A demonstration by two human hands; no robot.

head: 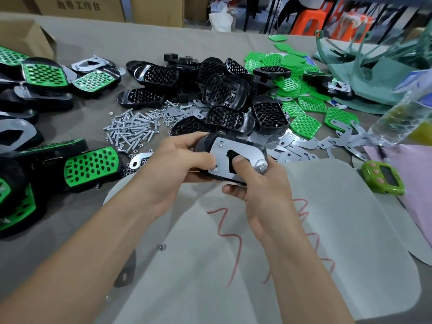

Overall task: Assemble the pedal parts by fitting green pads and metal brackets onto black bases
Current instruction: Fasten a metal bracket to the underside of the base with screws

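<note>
Green pads already sit in black shells on the finished pedals (91, 163), which lie crowded far left of the held black base (203, 144) on the grey-covered table (149, 40). Closer to that base, up and to its left, a scatter of silver screws (131, 129) and small nuts spreads over the cloth. One loose bracket (139, 159) lies just left of the base, near the wrist.

The left hand (177, 160) clasps the base's left end, with fingers curled round it and the thumb lying along the near edge. The base is raised above a white sheet (327, 206) marked with red scribble, underside turned up. A metal bracket (236, 148) lies flat on that underside, with small screw ends showing at its left corners.

The right hand (259, 190) grasps the base's right end. Its thumb is pushed into the bracket's dark cut-out and its fingers are curled beneath, beside a round silver fitting (261, 166).

Directly behind the base is a heap of empty black bases (222, 94). Right of it, flat metal brackets (304, 146) fan across the cloth, with loose green pads (304, 125) piled beyond them. Farther right a clear plastic bottle (402, 118) leans, blurred. A small green gadget (383, 181) with pink buttons lies well right of the base.
</note>
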